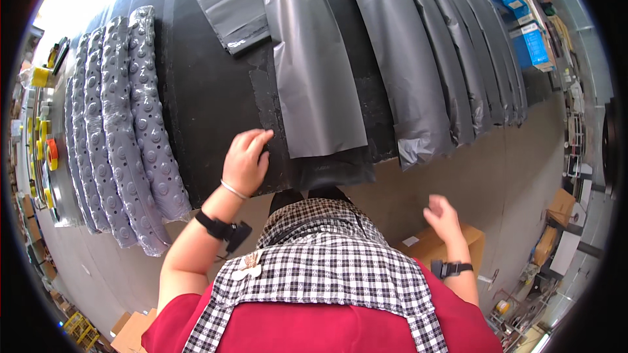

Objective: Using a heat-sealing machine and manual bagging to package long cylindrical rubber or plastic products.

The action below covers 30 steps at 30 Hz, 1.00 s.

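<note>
A long dark grey plastic bag [318, 85] lies flat on the black table [203, 78] before me, its near end by the table edge. Just left of that end, my left hand [247, 157] hovers with nothing in it, thumb apart from the loosely bent fingers. My right hand [445, 217] hangs off the table's front, lower right, empty, fingers slightly curled and apart. Darker thin plastic [333, 170] shows under the bag's near end and hangs over the edge. Beyond my left hand rests a stack of flat grey bags [229, 3].
At left lie several grey bumpy rolled mats [157, 111] in clear wrap, overhanging the edge. Several filled grey bags [409, 59] line the right side. Blue boxes [536, 46] stand far right; a cardboard box [468, 248] sits on the floor near my right arm.
</note>
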Each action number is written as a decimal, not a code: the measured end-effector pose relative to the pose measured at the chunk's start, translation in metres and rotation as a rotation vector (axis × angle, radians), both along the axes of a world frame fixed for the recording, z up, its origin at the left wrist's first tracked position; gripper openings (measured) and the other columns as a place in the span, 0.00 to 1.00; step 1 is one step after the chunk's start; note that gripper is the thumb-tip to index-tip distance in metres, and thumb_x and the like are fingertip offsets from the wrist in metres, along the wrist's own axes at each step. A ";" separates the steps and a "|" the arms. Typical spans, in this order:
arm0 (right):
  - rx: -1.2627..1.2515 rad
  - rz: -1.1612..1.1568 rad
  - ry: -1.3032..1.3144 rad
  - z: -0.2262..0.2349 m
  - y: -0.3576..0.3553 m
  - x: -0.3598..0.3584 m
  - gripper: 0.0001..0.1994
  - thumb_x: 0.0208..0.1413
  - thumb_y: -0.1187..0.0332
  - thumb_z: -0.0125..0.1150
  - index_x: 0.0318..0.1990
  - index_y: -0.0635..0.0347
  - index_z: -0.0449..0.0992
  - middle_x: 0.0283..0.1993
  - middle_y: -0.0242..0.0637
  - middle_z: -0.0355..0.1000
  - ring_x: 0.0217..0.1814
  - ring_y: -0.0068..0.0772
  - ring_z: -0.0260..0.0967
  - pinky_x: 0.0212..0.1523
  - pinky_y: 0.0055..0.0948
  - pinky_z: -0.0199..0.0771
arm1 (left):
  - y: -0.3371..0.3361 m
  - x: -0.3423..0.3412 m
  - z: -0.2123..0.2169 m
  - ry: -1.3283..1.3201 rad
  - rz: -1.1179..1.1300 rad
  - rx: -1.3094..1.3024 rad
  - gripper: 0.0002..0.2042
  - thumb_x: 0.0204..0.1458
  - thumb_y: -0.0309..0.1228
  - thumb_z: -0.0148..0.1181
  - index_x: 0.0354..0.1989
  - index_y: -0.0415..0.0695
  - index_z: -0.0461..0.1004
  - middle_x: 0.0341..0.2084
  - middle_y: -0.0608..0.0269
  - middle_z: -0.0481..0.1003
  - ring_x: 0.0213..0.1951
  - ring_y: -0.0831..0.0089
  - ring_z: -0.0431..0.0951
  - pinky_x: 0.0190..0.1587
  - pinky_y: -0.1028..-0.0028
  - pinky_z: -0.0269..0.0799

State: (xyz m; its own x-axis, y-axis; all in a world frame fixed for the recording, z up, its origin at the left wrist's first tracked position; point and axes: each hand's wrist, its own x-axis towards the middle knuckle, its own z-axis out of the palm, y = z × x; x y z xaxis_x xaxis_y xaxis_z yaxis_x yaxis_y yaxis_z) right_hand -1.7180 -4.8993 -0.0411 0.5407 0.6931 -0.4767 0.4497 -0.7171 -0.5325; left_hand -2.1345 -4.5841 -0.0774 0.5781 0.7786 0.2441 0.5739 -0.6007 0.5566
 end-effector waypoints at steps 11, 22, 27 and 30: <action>0.874 1.361 -0.651 -0.007 0.294 -0.066 0.08 0.45 0.70 0.59 0.32 0.44 0.68 0.48 0.29 0.64 0.54 0.33 0.62 0.52 0.33 0.67 | 0.054 0.041 -0.020 -0.002 -0.559 0.547 0.08 0.39 0.30 0.61 0.29 0.49 0.71 0.42 0.59 0.70 0.44 0.62 0.73 0.48 0.63 0.74; 0.989 1.692 -0.515 -0.002 0.313 -0.072 0.04 0.46 0.66 0.60 0.27 0.48 0.70 0.54 0.29 0.70 0.60 0.34 0.65 0.59 0.33 0.70 | 0.049 0.047 -0.023 -0.054 -0.555 0.530 0.07 0.41 0.29 0.61 0.29 0.49 0.71 0.45 0.60 0.73 0.47 0.62 0.75 0.52 0.64 0.74; 0.831 1.630 -0.196 0.005 0.329 -0.067 0.07 0.41 0.71 0.65 0.27 0.54 0.72 0.44 0.33 0.76 0.52 0.39 0.75 0.51 0.32 0.77 | 0.052 0.037 -0.021 -0.075 -0.494 0.192 0.06 0.42 0.28 0.61 0.28 0.43 0.71 0.48 0.57 0.75 0.50 0.59 0.75 0.53 0.66 0.74; 0.684 1.030 0.112 0.000 0.323 -0.073 0.07 0.47 0.73 0.69 0.35 0.58 0.78 0.33 0.40 0.78 0.38 0.43 0.78 0.39 0.34 0.79 | 0.050 0.043 -0.017 -0.387 -0.335 -0.262 0.10 0.45 0.25 0.61 0.37 0.37 0.76 0.39 0.53 0.80 0.43 0.56 0.80 0.48 0.66 0.75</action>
State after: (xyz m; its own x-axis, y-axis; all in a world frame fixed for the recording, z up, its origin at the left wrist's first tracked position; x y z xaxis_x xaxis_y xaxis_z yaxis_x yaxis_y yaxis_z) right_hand -1.7907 -4.5761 -0.0411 -0.4226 0.8952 0.1413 0.5668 0.3827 -0.7296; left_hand -2.0911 -4.5337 -0.0945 0.7109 0.6310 0.3107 0.1009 -0.5286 0.8428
